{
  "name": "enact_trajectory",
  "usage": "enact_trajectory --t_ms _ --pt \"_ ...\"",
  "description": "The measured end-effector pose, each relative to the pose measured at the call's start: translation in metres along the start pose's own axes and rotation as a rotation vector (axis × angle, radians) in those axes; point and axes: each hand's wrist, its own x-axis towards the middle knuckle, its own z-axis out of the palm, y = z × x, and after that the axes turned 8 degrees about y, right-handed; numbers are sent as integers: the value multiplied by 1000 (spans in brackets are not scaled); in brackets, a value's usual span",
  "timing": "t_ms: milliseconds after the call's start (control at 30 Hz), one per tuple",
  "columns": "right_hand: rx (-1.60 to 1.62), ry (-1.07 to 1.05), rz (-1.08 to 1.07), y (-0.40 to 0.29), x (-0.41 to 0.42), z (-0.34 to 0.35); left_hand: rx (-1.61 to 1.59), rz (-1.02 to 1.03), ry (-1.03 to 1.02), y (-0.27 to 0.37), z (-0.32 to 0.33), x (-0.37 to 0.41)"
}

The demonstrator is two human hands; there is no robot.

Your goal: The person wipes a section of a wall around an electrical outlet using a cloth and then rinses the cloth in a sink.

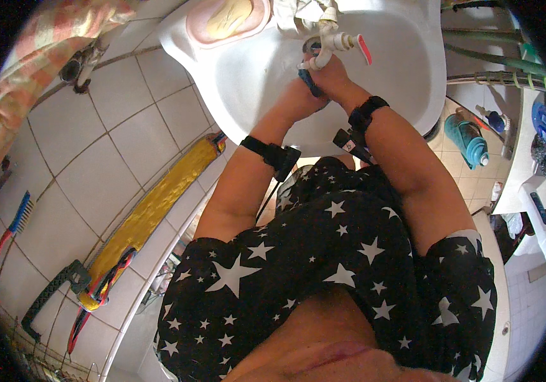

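Observation:
Both hands are over a white washbasin (406, 52), close under a beige plastic tap (324, 56) with a red lever (364, 49). My left hand (305, 99) and my right hand (331, 75) meet around a dark blue item (308, 82), perhaps cloth. Most of it is hidden by the fingers and the tap spout, so its kind is unclear. A black strap with a small device circles each wrist. At the basin's back left corner lies a yellowish bar of soap (229, 18) in a pink soap dish (195, 29).
Whitish cloth (297, 16) hangs by the tap. On the tiled wall at left are a long gold-coloured holder (153, 215), a black bracket (53, 296) and a blue-and-red brush (14, 224). At right are a teal bottle (466, 141) and green hoses (485, 52).

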Motion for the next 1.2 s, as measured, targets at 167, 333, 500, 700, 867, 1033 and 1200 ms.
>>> enact_trajectory --t_ms 167,333,500,700,867,1033,1200 --pt "284 -192 214 -19 -18 -18 -10 -143 -10 -24 5 -10" --pt "734 -239 284 -30 -35 -19 -1194 -562 -217 -16 -35 -38" --pt "589 -127 117 -28 -30 3 -1175 -631 -348 -20 -36 -37" --pt "307 83 139 -19 -16 9 -442 -631 -220 6 -14 -9" --pt "51 212 247 -26 -14 14 -268 -148 48 -23 14 -3" --pt "35 -2 216 -12 -13 14 17 -75 56 -37 25 2" --pt "163 39 116 -7 -23 -1 -167 -224 -22 -24 -4 -25"
